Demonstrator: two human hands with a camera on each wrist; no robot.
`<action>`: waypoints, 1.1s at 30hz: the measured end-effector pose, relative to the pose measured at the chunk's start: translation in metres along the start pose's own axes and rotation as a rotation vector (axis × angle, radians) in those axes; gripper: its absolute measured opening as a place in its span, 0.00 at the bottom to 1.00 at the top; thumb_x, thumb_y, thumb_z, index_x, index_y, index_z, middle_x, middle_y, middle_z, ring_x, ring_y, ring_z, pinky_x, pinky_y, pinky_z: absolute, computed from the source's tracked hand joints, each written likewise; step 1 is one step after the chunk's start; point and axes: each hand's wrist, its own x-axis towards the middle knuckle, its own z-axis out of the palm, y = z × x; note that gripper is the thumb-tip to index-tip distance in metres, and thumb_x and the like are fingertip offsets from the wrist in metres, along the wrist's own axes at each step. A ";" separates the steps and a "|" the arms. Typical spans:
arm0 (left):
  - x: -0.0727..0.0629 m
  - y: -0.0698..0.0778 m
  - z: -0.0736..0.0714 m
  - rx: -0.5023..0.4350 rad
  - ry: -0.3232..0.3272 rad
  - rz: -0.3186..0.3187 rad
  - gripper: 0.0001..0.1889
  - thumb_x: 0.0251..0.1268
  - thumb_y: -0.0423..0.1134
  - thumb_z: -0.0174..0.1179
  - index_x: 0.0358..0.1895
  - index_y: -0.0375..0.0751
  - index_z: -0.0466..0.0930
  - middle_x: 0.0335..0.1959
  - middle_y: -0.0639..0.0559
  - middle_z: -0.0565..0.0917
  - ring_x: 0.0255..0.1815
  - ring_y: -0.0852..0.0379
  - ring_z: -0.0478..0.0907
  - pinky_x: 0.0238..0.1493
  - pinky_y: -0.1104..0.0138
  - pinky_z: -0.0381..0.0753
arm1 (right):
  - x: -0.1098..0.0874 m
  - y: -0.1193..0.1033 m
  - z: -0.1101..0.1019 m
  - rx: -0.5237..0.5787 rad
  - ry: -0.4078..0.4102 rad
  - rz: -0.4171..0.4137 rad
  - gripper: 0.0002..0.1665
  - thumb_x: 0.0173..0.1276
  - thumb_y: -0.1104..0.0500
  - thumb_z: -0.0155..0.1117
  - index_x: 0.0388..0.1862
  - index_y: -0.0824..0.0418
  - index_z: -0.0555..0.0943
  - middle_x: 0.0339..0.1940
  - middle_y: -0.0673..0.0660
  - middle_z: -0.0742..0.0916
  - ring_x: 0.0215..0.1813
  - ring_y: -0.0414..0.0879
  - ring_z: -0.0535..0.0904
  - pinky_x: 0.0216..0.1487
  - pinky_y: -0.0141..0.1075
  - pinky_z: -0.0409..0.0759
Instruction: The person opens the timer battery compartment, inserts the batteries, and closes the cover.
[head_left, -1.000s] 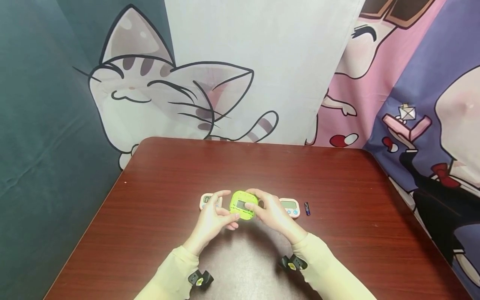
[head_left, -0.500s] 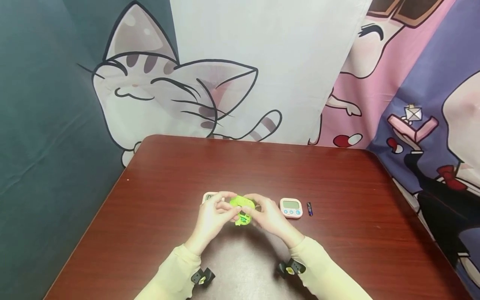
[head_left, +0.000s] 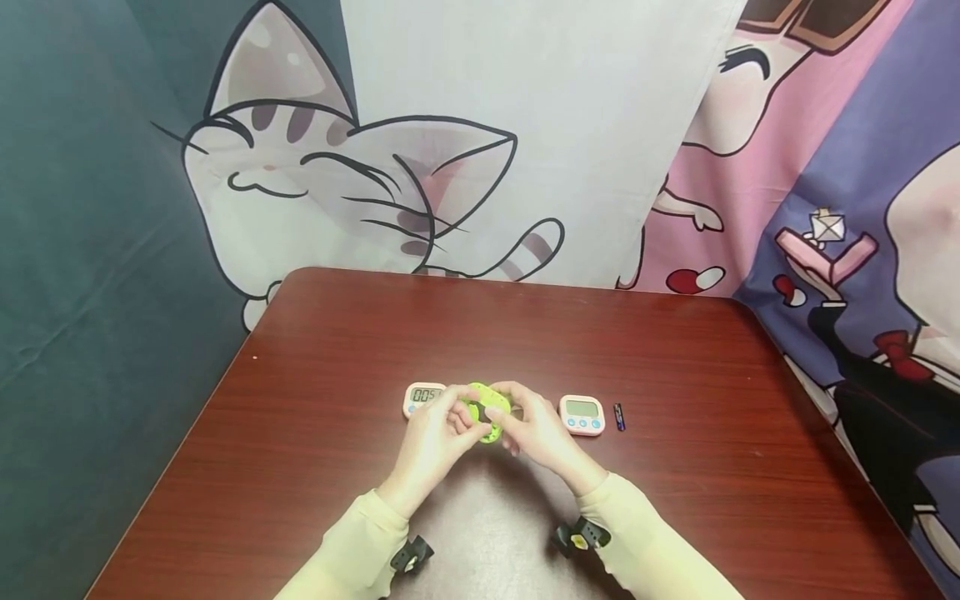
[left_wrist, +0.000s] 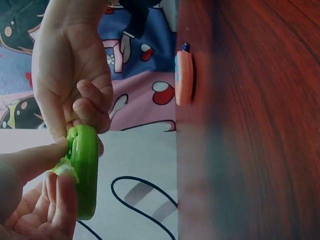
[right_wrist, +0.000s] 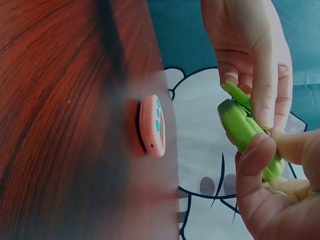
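A lime-green digital timer (head_left: 493, 402) is held up between both hands, above the table. My right hand (head_left: 542, 427) grips its body at the edge, thumb laid across the face turned toward me. My left hand (head_left: 437, 442) pinches a small green cover piece (right_wrist: 238, 96) at the timer's side; the piece stands tilted off the body in the right wrist view. From the left wrist, the timer (left_wrist: 87, 172) appears edge-on, with the right hand (left_wrist: 75, 65) above it. Fingers hide much of the timer's face.
A pale pink timer (head_left: 422, 395) with digits on its display lies behind the left hand, partly covered by it. Another pink timer (head_left: 581, 416), its screen blank, lies right of the right hand. Beside it is a small dark-blue battery (head_left: 619, 417). A cartoon curtain hangs behind the table (head_left: 480, 325).
The left hand has come in from beside the green timer and now pinches the small cover piece. The timer has tilted between the hands. The pink timers and battery stay put.
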 end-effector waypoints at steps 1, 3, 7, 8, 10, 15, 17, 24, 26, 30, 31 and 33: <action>0.000 0.000 0.000 -0.005 0.003 -0.001 0.20 0.46 0.34 0.73 0.45 0.41 0.79 0.22 0.60 0.77 0.23 0.66 0.75 0.27 0.73 0.78 | 0.000 0.000 0.000 -0.003 0.002 -0.001 0.18 0.67 0.58 0.62 0.55 0.62 0.75 0.26 0.55 0.81 0.14 0.43 0.73 0.18 0.50 0.77; -0.001 -0.001 0.001 -0.022 0.009 -0.004 0.19 0.46 0.32 0.72 0.45 0.40 0.80 0.23 0.57 0.78 0.24 0.64 0.76 0.29 0.72 0.79 | -0.001 0.000 -0.001 -0.008 0.010 0.002 0.18 0.67 0.59 0.62 0.54 0.62 0.75 0.27 0.55 0.81 0.14 0.43 0.73 0.18 0.50 0.77; -0.002 -0.003 0.002 -0.061 0.023 -0.013 0.15 0.48 0.29 0.70 0.42 0.38 0.81 0.25 0.54 0.78 0.26 0.64 0.78 0.29 0.73 0.81 | -0.002 -0.001 -0.001 -0.004 0.016 0.005 0.17 0.67 0.60 0.62 0.54 0.62 0.75 0.29 0.56 0.82 0.14 0.43 0.73 0.18 0.51 0.77; -0.002 -0.003 0.001 -0.068 0.028 -0.016 0.14 0.48 0.29 0.70 0.41 0.38 0.82 0.25 0.54 0.79 0.26 0.64 0.78 0.28 0.74 0.81 | -0.003 -0.001 -0.001 -0.002 0.017 0.006 0.17 0.67 0.61 0.62 0.54 0.62 0.75 0.29 0.56 0.82 0.14 0.44 0.73 0.19 0.52 0.77; -0.002 -0.004 0.001 -0.069 0.035 -0.020 0.12 0.49 0.30 0.69 0.40 0.38 0.82 0.25 0.54 0.79 0.26 0.65 0.78 0.28 0.74 0.81 | -0.003 -0.001 -0.002 0.000 0.015 0.004 0.17 0.67 0.61 0.61 0.54 0.62 0.75 0.30 0.56 0.82 0.14 0.44 0.73 0.19 0.53 0.77; -0.002 -0.003 -0.002 -0.077 0.051 -0.063 0.12 0.51 0.32 0.70 0.40 0.40 0.82 0.26 0.54 0.83 0.27 0.64 0.81 0.30 0.73 0.81 | -0.003 -0.004 -0.005 -0.006 0.017 -0.025 0.18 0.68 0.60 0.61 0.55 0.64 0.76 0.29 0.58 0.83 0.14 0.43 0.73 0.15 0.45 0.77; -0.002 -0.004 -0.003 -0.083 0.059 -0.079 0.12 0.51 0.33 0.70 0.40 0.42 0.82 0.26 0.54 0.84 0.28 0.63 0.82 0.31 0.72 0.81 | -0.002 -0.004 -0.006 -0.017 0.018 -0.034 0.18 0.68 0.60 0.61 0.55 0.64 0.76 0.27 0.57 0.82 0.14 0.45 0.74 0.14 0.41 0.76; -0.002 -0.005 -0.005 -0.077 0.075 -0.076 0.13 0.51 0.36 0.71 0.42 0.47 0.83 0.27 0.57 0.86 0.28 0.65 0.82 0.33 0.64 0.83 | 0.000 -0.001 -0.011 -0.027 0.016 -0.027 0.19 0.69 0.59 0.60 0.57 0.61 0.75 0.20 0.61 0.81 0.15 0.48 0.74 0.15 0.36 0.75; -0.001 -0.006 -0.005 -0.131 0.066 -0.109 0.12 0.51 0.36 0.71 0.41 0.46 0.84 0.27 0.56 0.87 0.29 0.64 0.82 0.34 0.67 0.83 | 0.000 -0.001 -0.012 -0.019 0.018 -0.022 0.19 0.69 0.58 0.60 0.57 0.61 0.75 0.20 0.61 0.81 0.15 0.46 0.73 0.15 0.38 0.76; -0.001 -0.008 -0.005 -0.254 0.045 -0.176 0.12 0.51 0.36 0.71 0.40 0.43 0.84 0.28 0.50 0.87 0.31 0.60 0.84 0.36 0.70 0.82 | 0.000 -0.002 -0.015 -0.002 0.018 -0.021 0.19 0.69 0.58 0.60 0.57 0.60 0.75 0.20 0.59 0.81 0.15 0.44 0.73 0.16 0.36 0.75; -0.001 -0.008 -0.005 -0.291 0.038 -0.191 0.12 0.51 0.35 0.71 0.40 0.41 0.83 0.28 0.48 0.87 0.30 0.58 0.84 0.35 0.70 0.83 | 0.000 -0.002 -0.015 -0.001 0.017 -0.022 0.19 0.69 0.58 0.60 0.58 0.60 0.75 0.20 0.59 0.82 0.15 0.43 0.72 0.16 0.35 0.75; -0.001 -0.009 -0.004 -0.365 0.029 -0.229 0.12 0.52 0.33 0.70 0.41 0.37 0.82 0.29 0.44 0.86 0.29 0.57 0.84 0.34 0.68 0.84 | 0.000 -0.001 -0.016 0.000 0.014 -0.026 0.19 0.69 0.58 0.60 0.58 0.60 0.75 0.21 0.58 0.82 0.15 0.42 0.72 0.15 0.34 0.74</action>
